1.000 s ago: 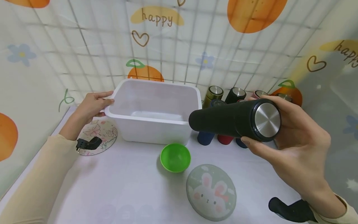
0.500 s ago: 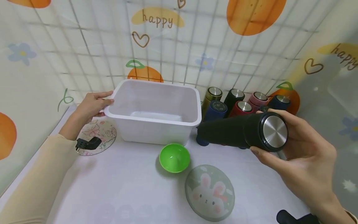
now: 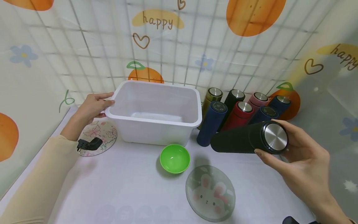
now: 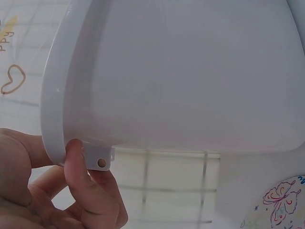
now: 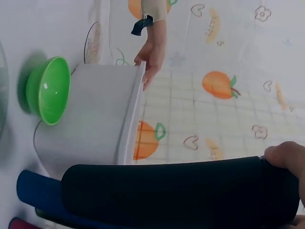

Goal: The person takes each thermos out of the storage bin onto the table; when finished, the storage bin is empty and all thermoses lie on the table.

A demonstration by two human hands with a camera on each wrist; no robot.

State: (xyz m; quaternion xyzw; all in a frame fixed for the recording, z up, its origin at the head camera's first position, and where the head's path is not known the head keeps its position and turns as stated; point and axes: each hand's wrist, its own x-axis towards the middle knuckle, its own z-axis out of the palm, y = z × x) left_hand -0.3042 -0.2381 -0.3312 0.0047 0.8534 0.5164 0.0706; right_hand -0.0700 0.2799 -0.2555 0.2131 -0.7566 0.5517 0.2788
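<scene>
My left hand (image 3: 93,107) grips the left rim of a white plastic bin (image 3: 153,130), its thumb and fingers on either side of the edge. The inside of the bin holds nothing that I can see. In the left wrist view the fingers (image 4: 93,191) curl under the rim beside a small tab. My right hand (image 3: 302,155) holds a black thermos (image 3: 243,140) by its lid end, thumb below and fingers above and behind. The bottle is tilted nearly sideways, its steel lid top toward me, above the table and right of the bin. In the right wrist view the thermos (image 5: 167,195) spans the lower part.
Several thermoses, such as a blue one (image 3: 211,124) and a red one (image 3: 239,115), stand right of the bin. A green bowl (image 3: 175,158) sits before the bin. A rabbit-patterned round mat (image 3: 210,199) and a butterfly-patterned mat (image 3: 96,137) lie on the white table (image 3: 126,186).
My right hand has brought the black thermos down and to the right, away from the bin's corner; the standing thermoses behind show more. The left hand keeps its hold on the rim.
</scene>
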